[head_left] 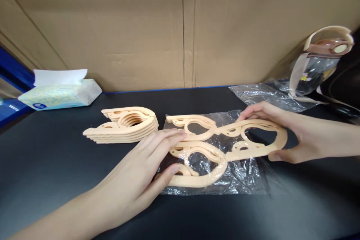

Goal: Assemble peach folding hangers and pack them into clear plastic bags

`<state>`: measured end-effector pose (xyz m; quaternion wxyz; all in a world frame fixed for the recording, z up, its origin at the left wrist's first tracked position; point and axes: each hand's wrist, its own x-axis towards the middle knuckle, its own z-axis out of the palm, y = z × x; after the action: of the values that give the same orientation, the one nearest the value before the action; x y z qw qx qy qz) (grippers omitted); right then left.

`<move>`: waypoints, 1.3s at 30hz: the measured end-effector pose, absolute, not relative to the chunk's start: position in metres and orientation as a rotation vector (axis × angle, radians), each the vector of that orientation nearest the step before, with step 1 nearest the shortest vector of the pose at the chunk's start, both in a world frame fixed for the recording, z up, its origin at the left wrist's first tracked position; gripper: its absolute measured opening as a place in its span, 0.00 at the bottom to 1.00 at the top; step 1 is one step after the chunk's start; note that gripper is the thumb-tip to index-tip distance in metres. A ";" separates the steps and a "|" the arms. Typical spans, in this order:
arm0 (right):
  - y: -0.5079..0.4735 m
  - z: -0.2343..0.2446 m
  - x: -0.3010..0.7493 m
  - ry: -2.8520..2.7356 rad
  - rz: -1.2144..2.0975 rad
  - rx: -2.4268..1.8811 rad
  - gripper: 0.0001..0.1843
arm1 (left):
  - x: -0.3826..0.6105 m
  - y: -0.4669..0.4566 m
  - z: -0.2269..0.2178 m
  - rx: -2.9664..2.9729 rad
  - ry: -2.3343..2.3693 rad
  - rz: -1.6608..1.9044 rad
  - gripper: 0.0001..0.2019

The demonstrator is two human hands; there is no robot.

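Your right hand (284,135) pinched right end of peach hanger (247,153), thumb under, fingers over. Your left hand (137,176) lay flat, open, fingertips pressing its left loops. Hanger lay on clear bag (242,180), long axis running left-right between your hands.

Before me, a brown cardboard wall (140,26) behind my black table (42,180), blue frame (11,67) at left.

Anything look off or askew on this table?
Nothing looks broken or spilled. The clear bag under the unfolded hanger is crumpled, and the bottle at the far right leans sideways over a second bag. The hanger stack sits neatly.
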<state>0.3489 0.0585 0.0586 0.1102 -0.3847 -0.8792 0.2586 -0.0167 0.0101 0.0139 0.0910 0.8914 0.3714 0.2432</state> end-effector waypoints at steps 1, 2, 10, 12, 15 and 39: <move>0.058 0.056 0.345 -2.559 0.789 -1.137 0.34 | -0.017 0.010 0.014 2.638 1.108 0.712 0.21; 0.057 0.054 0.341 -2.538 0.815 -1.138 0.33 | -0.017 0.011 0.014 2.627 1.112 0.702 0.22; 0.052 0.029 0.310 -2.298 0.820 -1.124 0.35 | -0.016 0.014 0.013 2.595 1.119 0.729 0.22; 0.053 0.022 0.304 -2.273 0.827 -1.096 0.37 | -0.016 0.014 0.012 2.594 1.111 0.722 0.22; 0.055 0.016 0.300 -2.301 0.737 -1.077 0.43 | -0.016 0.014 0.011 2.586 1.127 0.714 0.21; 0.061 0.009 0.305 -2.198 0.738 -0.980 0.39 | -0.018 0.012 0.008 2.479 1.214 0.712 0.19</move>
<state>0.3050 0.0611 0.0090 0.3070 -0.3706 -0.8310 0.2788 -0.0182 0.0115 0.0077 0.1449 0.8605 0.4214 0.2470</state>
